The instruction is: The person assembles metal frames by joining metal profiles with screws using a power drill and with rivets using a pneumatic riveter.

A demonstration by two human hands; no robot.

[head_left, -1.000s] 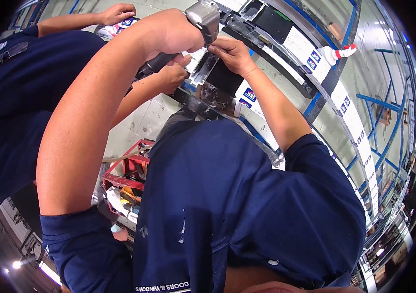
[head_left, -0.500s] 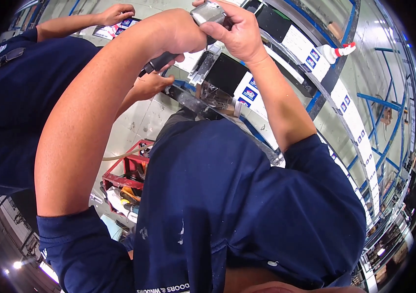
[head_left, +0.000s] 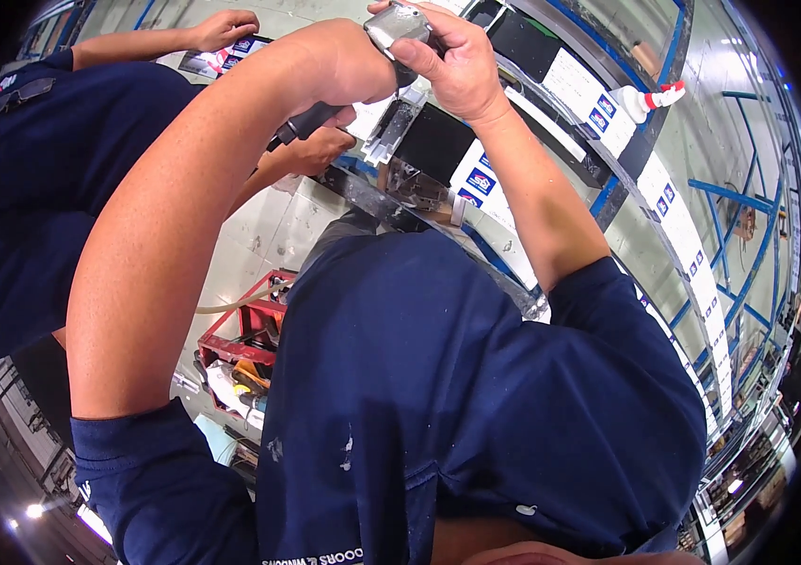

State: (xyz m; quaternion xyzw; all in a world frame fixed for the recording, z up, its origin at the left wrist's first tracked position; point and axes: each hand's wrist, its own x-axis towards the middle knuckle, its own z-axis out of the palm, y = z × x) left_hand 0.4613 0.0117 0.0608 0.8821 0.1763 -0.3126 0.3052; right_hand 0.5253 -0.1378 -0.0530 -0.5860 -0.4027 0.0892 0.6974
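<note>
Both my hands are on a hand-held power tool with a grey metal head [head_left: 402,28] and a black, ribbed rear end [head_left: 306,125]. My left hand [head_left: 353,68] is wrapped round its body, with the fingers mostly hidden behind the wrist. My right hand [head_left: 462,66] grips the metal head, thumb laid across it. The tool's working end cannot be made out. Beneath the hands lie a pale metal profile [head_left: 389,127] and a black panel [head_left: 433,141] on the frame being worked over.
At my left a co-worker in a dark blue shirt [head_left: 90,141] stands close, one hand [head_left: 320,151] near the tool. White film-covered profiles [head_left: 678,217] run along the right, with a red-capped white bottle [head_left: 640,102]. A red tool box [head_left: 231,353] sits on the floor, with a hose [head_left: 236,299] beside it.
The co-worker's nearer hand has moved right, toward the profile, and its fingers have curled in. My hands and the tool have shifted only very slightly.
</note>
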